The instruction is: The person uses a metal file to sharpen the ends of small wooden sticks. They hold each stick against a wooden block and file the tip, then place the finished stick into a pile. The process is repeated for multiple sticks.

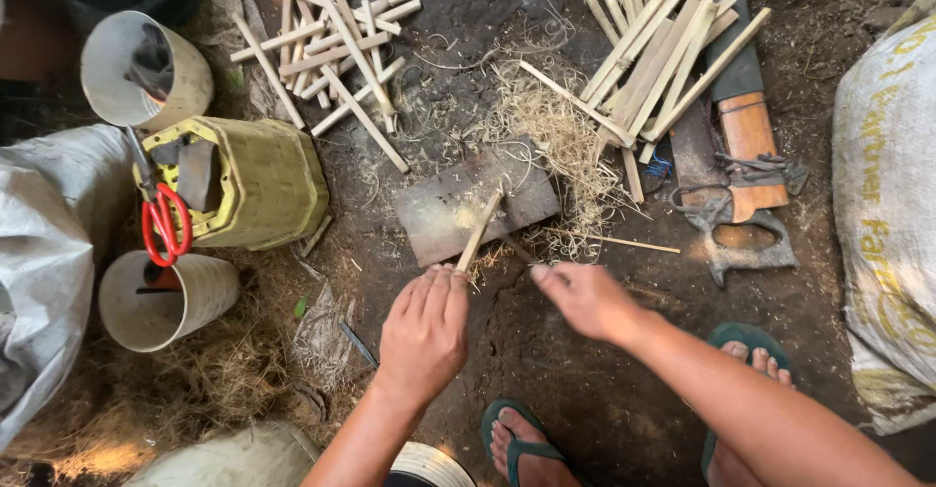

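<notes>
1. Bamboo work laid out on bare earth: at far left, two open cylindrical containers, one (144,70) above and one (166,298) below, flank a yellow-green woven basket (255,183) with red-handled scissors (166,222) resting at its mouth.

2. Left of centre, at the top, a heap of short cut sticks (336,48) lies criss-crossed; by their even length these look like pieces already done.

3. Centre: the left hand (425,333) is closed around a bamboo stick (478,233), held tilted with its upper end resting on a flat wooden block (476,202). Pale shavings (556,136) lie thick around the block, a sign that much trimming has been done here.

4. Just right, the right hand (585,297) grips a thin dark tool; its blade is mostly hidden, and whether it touches the stick cannot be told.

5. Upper right, a pile of longer bamboo slats (663,58) appears uncut, so a fair share seems left. Beside it lie a wooden-handled blade (746,126) and a handsaw (741,243).

6. Far right, a printed white sack (887,214).
</notes>
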